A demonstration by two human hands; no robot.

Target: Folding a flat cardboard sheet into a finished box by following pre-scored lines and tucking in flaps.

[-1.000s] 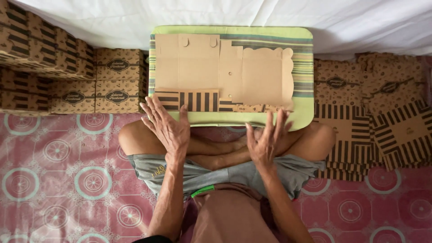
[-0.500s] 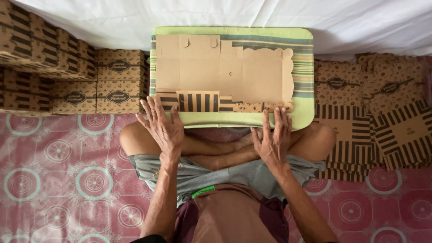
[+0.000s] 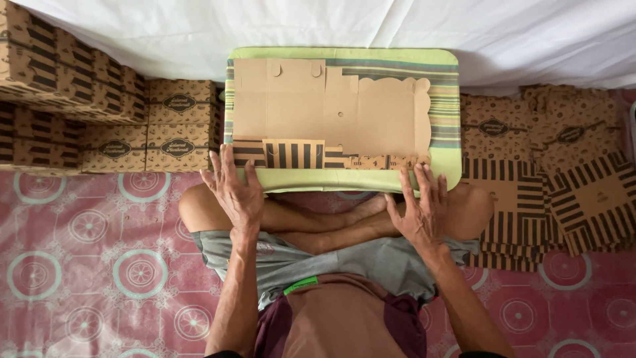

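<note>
Cardboard sheet (image 3: 331,113), flat and unfolded, is laid across a green tray (image 3: 450,172) with a striped top, set just in front of crossed legs (image 3: 331,222); the sheet is plain brown over most of its face, with a band of dark stripes along its near edge and a scalloped flap at its right end. The left hand (image 3: 233,189) is spread wide, palm down, fingers fanned; its fingertips are placed at the near left corner of the sheet, on the striped band, and nothing is gripped. The right hand (image 3: 417,209) is likewise spread open and flat; its fingertips are rested at the near right edge of the tray, just below the sheet's corner, and whether the sheet itself is touched cannot be told. To the left, folded boxes (image 3: 119,126) are stacked in rows on a pink patterned mat (image 3: 86,265); to the right, more flat striped sheets (image 3: 563,185) are piled beside the tray. A white cloth (image 3: 331,26) is seen behind the tray.
</note>
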